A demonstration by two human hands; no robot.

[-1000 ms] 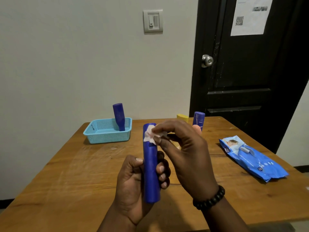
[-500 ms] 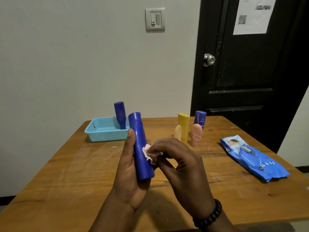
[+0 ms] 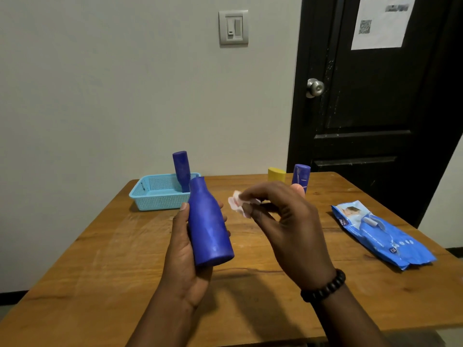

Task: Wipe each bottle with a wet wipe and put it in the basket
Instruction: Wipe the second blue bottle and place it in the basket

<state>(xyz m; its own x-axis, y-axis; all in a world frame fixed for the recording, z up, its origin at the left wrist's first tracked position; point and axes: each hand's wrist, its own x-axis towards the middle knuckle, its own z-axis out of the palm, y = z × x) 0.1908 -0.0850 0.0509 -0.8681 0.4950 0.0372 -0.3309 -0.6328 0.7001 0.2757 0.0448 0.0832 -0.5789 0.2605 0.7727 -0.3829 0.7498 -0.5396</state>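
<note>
Above mid-table, left hand point(image 3: 186, 249) grips a blue bottle point(image 3: 209, 225) upright; right hand point(image 3: 283, 221) pinches a wipe point(image 3: 238, 202) just clear at 3 o'clock. Basket point(image 3: 160, 199) waits at 11 o'clock; rotating the bottle would reach every side.

The table point(image 3: 100, 259) is of varnished wood, with visible grain and a dull sheen where light falls. The held blue bottle point(image 3: 209, 229) appears as matt plastic with a faintly speckled surface. The basket point(image 3: 160, 199) is of light blue perforated plastic mesh. The wet wipe point(image 3: 238, 202) is seen as thin, crumpled white cloth-like sheet. The wipes packet point(image 3: 383, 236) is of glossy, wrinkled plastic film. The door point(image 3: 375, 108) is painted black, scuffed and semi-matt; its knob point(image 3: 315, 87) is of brushed metal. A bracelet point(image 3: 324, 286) of matt black beads is worn.
</note>
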